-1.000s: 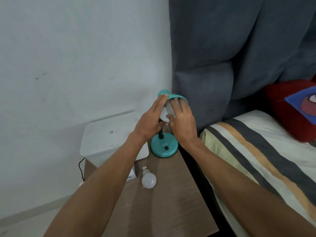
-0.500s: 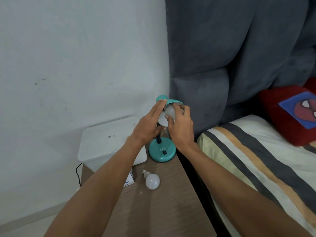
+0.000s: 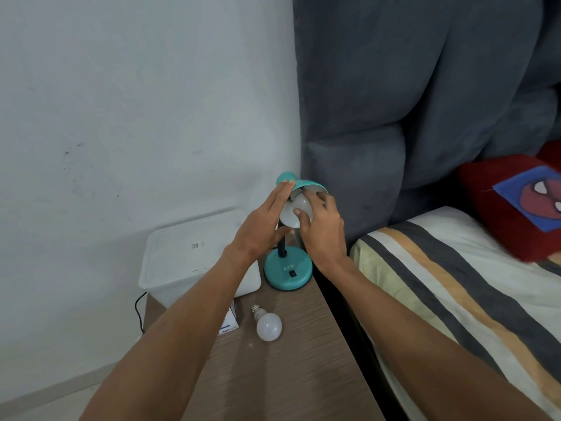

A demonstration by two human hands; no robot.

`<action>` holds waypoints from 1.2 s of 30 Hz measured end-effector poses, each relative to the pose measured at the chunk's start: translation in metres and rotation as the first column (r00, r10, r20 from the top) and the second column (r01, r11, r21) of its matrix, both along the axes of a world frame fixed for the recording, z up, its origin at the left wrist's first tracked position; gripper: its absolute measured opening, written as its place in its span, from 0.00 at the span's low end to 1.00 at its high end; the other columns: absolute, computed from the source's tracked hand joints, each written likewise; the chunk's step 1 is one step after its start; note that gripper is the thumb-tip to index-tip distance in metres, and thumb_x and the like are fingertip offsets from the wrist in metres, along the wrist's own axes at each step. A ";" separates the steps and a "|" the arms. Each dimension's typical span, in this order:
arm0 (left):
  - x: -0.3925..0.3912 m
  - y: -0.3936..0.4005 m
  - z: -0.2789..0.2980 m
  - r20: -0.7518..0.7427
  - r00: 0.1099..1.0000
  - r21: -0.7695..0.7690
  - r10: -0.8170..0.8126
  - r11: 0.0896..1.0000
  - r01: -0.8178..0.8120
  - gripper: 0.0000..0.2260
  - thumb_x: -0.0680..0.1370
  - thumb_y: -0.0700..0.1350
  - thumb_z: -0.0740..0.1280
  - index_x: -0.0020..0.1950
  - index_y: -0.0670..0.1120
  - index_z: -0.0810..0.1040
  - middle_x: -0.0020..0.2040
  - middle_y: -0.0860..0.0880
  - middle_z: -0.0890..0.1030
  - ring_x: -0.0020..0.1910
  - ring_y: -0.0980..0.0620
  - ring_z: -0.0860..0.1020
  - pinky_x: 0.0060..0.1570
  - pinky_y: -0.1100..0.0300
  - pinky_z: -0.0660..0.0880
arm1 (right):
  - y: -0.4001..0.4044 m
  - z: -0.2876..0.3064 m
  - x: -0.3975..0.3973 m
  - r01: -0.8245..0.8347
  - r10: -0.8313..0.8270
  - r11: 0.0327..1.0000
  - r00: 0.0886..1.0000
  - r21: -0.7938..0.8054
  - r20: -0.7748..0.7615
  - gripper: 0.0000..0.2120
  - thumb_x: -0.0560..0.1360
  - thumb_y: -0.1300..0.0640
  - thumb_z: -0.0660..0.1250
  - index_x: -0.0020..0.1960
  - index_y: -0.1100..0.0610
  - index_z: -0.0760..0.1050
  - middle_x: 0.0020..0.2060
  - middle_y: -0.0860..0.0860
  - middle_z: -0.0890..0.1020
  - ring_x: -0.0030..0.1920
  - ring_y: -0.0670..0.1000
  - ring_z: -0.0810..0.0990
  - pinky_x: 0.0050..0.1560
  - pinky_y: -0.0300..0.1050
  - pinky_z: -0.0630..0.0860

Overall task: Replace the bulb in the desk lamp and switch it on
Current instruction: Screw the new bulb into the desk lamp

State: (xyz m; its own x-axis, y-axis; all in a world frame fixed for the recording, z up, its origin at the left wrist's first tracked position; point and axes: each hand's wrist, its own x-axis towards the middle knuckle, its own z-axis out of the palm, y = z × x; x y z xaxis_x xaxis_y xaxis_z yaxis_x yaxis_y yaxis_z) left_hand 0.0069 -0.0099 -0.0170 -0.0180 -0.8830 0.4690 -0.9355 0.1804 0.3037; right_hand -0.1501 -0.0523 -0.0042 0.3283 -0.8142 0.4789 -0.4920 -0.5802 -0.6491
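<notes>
A small teal desk lamp stands at the back right of the bedside table, its round base (image 3: 287, 272) bearing a black switch. Its shade (image 3: 303, 183) tilts toward me. A white bulb (image 3: 294, 211) sits in the shade's mouth. My right hand (image 3: 322, 226) grips that bulb with thumb and fingers. My left hand (image 3: 263, 226) rests flat against the shade's left rim, fingers straight. A second white bulb (image 3: 267, 324) lies loose on the table (image 3: 273, 375), screw base pointing away from me.
A white plastic box (image 3: 194, 253) fills the table's back left, with a small carton (image 3: 229, 325) under my left forearm. A black cable (image 3: 139, 311) hangs off the left edge. A grey padded headboard (image 3: 394, 117) and a striped bed (image 3: 455, 284) lie to the right.
My right hand has shifted its grip on the bulb in the shade, thumb now across its front. The left hand stays on the shade's rim. The camera view has moved slightly.
</notes>
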 end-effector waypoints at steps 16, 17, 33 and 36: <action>0.005 0.003 0.003 0.015 0.999 -0.032 -0.052 0.998 0.052 0.43 0.75 0.48 0.77 0.83 0.49 0.55 0.82 0.47 0.62 0.67 0.40 0.78 0.60 0.48 0.81 | -0.006 -0.006 -0.002 -0.047 0.045 0.999 0.994 -0.018 -0.101 0.27 0.74 0.56 0.72 0.71 0.52 0.69 0.65 0.56 0.70 0.58 0.60 0.78 0.55 0.56 0.79; 0.005 0.003 0.002 0.015 0.998 -0.035 -0.055 0.998 0.055 0.43 0.75 0.48 0.77 0.83 0.49 0.54 0.82 0.47 0.62 0.68 0.40 0.77 0.60 0.48 0.81 | -0.007 -0.006 -0.002 -0.046 0.046 0.999 0.995 0.007 -0.091 0.28 0.73 0.56 0.73 0.71 0.52 0.69 0.65 0.56 0.71 0.57 0.60 0.78 0.55 0.56 0.79; 0.007 0.004 0.003 0.030 0.997 -0.044 -0.071 0.996 0.072 0.42 0.75 0.50 0.75 0.83 0.47 0.56 0.82 0.46 0.63 0.66 0.40 0.78 0.58 0.48 0.81 | -0.010 -0.006 -0.002 0.004 -0.009 0.992 0.999 0.124 0.036 0.26 0.76 0.47 0.69 0.71 0.52 0.69 0.58 0.56 0.80 0.53 0.57 0.81 0.54 0.51 0.79; 0.007 0.003 0.002 0.030 0.997 -0.048 -0.076 0.996 0.077 0.41 0.75 0.49 0.75 0.83 0.47 0.56 0.82 0.46 0.63 0.66 0.40 0.78 0.58 0.48 0.82 | -0.008 -0.006 -0.003 0.026 -0.029 0.995 0.999 0.098 0.037 0.25 0.77 0.45 0.67 0.70 0.54 0.68 0.58 0.56 0.80 0.55 0.56 0.81 0.54 0.50 0.78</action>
State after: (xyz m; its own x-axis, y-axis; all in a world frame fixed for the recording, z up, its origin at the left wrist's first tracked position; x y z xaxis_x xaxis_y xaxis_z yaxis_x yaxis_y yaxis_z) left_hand 0.0141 -0.0066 -0.0149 -0.0983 -0.8545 0.5101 -0.9265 0.2657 0.2664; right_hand -0.1526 -0.0607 -0.0104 0.2880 -0.8661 0.4085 -0.4806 -0.4997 -0.7207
